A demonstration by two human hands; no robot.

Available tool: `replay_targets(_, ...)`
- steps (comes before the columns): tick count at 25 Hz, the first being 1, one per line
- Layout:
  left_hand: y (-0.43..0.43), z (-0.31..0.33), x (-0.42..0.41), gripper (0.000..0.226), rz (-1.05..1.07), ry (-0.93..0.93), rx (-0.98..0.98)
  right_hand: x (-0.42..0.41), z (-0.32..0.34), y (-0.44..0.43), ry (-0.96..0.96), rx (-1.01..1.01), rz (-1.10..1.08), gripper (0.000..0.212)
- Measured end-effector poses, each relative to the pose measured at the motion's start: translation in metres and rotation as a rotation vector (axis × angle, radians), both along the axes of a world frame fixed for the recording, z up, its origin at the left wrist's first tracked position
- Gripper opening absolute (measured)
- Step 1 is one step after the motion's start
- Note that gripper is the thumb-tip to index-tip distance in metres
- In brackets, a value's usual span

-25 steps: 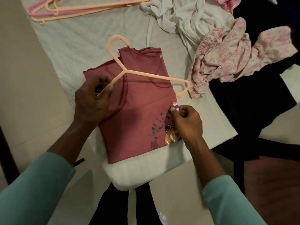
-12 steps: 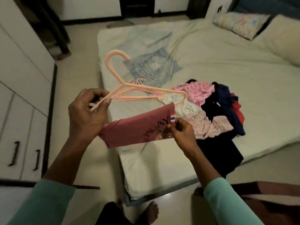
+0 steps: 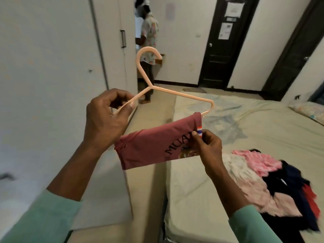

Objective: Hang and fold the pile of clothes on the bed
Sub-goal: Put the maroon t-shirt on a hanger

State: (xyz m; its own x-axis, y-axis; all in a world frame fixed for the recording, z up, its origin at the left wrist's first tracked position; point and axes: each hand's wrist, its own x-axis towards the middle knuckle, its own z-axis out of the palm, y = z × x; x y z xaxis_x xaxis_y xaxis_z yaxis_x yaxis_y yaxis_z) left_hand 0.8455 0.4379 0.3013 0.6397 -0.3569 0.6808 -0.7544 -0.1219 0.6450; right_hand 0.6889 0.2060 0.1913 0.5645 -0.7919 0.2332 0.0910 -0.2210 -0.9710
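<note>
A folded maroon shirt (image 3: pixel 150 149) with dark lettering hangs over the lower bar of a peach plastic hanger (image 3: pixel 177 92), held up in the air in front of me. My left hand (image 3: pixel 107 120) grips the hanger's left arm together with the shirt's left edge. My right hand (image 3: pixel 206 142) pinches the shirt's right edge at a small striped tag. The pile of clothes (image 3: pixel 273 181), pink, white, navy and red, lies on the bed (image 3: pixel 263 130) at the lower right.
A white wardrobe (image 3: pixel 52 67) with a dark handle stands on my left. Another person (image 3: pixel 149 41) stands in the gap beyond it. Two dark doors (image 3: pixel 226 41) are in the far wall. A pillow (image 3: pixel 310 109) lies at the bed's far right.
Both hands lifted the shirt and hanger off the bed and raised them. My view swung up from the bed toward the wardrobe and doors.
</note>
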Motion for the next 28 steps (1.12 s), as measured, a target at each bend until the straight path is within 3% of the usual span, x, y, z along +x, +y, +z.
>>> replay_targets(8,0.275,0.100,-0.009,0.010,0.400,-0.106,0.071,0.067,0.044,0.231,-0.132,0.019,0.563,0.016)
replay_targets(13,0.407,0.179,-0.003,0.011,0.639,-0.181,0.089,0.132,0.100,0.358,-0.071,-0.021,0.942,0.017)
replay_targets(17,0.487,0.230,0.019,0.011,0.836,-0.256,0.082,0.191,0.132,0.438,-0.168,-0.070,1.074,0.016)
replay_targets(22,0.544,0.274,0.068,0.012,0.894,-0.297,0.122,0.273,0.158,0.511,-0.261,-0.082,1.051,0.020)
replay_targets(28,0.591,0.309,0.140,0.008,0.952,-0.372,0.177,0.360,0.255,0.542,-0.701,-0.473,0.455,0.057)
